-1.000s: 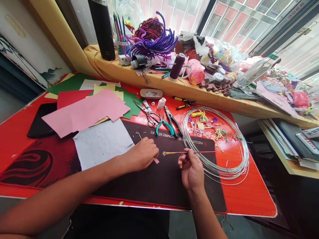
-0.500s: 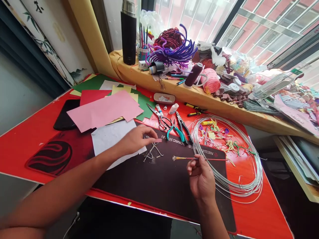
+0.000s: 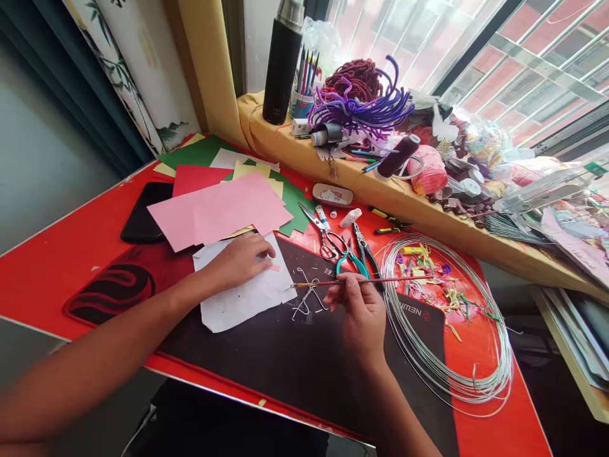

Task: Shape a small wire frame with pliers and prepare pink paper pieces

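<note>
My left hand (image 3: 247, 259) rests over the sheet of white paper (image 3: 228, 312), fingers closed on a small strip of pink paper (image 3: 274, 268) at their tips. In my right hand (image 3: 362, 311) is a thin paintbrush (image 3: 399, 280), pinched by its reddish handle and held nearly level. The brush's bristles point left, close to the white paper's right edge. Below the brush, a bent wire figure (image 3: 302, 306) lies on the black desk mat (image 3: 276, 362).
Scissors (image 3: 328, 244), teal pliers (image 3: 352, 259) and black-handled pliers (image 3: 364, 244) lie beyond my right hand. A wire coil (image 3: 495, 355) spreads at the right around paper scraps. Coloured paper (image 3: 214, 212) is stacked at the left; a crowded ledge (image 3: 352, 174) runs behind.
My left hand has moved left with the pink strip, from above the wire figure down to the white paper. My right hand has brought the paintbrush left and up. The view has shifted.
</note>
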The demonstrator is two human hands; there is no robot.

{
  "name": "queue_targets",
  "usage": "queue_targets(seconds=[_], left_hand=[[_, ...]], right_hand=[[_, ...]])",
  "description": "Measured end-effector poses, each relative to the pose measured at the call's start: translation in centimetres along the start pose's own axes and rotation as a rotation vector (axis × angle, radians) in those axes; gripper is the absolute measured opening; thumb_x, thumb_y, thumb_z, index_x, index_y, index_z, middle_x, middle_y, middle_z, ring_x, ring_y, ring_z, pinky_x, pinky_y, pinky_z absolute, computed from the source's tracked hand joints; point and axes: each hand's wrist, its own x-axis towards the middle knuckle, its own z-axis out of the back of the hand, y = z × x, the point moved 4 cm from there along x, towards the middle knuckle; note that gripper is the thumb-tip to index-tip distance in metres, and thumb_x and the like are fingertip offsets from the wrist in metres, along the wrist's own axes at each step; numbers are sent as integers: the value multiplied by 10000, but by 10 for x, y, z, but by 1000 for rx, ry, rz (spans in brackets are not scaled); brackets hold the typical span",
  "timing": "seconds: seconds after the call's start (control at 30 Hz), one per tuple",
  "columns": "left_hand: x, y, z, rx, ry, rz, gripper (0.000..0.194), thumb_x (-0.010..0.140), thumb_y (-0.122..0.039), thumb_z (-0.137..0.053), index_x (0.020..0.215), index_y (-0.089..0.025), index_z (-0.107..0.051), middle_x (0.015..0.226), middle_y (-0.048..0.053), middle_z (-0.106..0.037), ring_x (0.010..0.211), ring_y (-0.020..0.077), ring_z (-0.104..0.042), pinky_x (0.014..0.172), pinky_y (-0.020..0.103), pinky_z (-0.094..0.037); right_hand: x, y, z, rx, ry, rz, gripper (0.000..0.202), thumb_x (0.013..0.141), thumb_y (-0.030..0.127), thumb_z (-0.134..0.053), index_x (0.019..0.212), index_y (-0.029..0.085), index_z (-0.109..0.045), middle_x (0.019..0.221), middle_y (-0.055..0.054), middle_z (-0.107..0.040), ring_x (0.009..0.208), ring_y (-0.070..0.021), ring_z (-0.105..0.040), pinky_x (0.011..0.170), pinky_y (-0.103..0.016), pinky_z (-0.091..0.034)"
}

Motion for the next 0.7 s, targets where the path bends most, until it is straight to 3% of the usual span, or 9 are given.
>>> queue_targets(seconds=[0.17, 0.33, 0.7], left_hand=[[-5, 12, 11, -80, 14, -13, 125, 916, -300, -598, 876, -228, -692, 907, 29, -675, 949, 229, -572, 843, 362, -438], [-7, 9, 6, -49, 79, -88, 131, 940, -265, -603, 873, -220, -706, 920, 31, -689, 951, 228, -569, 862, 370, -422], [-8, 7, 5, -34, 51, -56, 136, 955, -208, -594, 870, -204, -700, 871, 39, -695, 901, 228, -582, 821, 365, -431]], right_hand=[[12, 8, -23, -182, 34, 110, 260, 961, 431, -675, 934, 176, -720, 722, -35, -725, 596, -175, -693, 540, -287, -538], [20, 5, -42, -349, 76, 207, 203, 982, 375, -657, 945, 185, -721, 752, -38, -746, 648, -177, -713, 607, -292, -562], [32, 3, -68, -679, 113, 439, 188, 1004, 330, -625, 928, 199, -736, 741, -32, -764, 663, -183, -723, 637, -291, -561]])
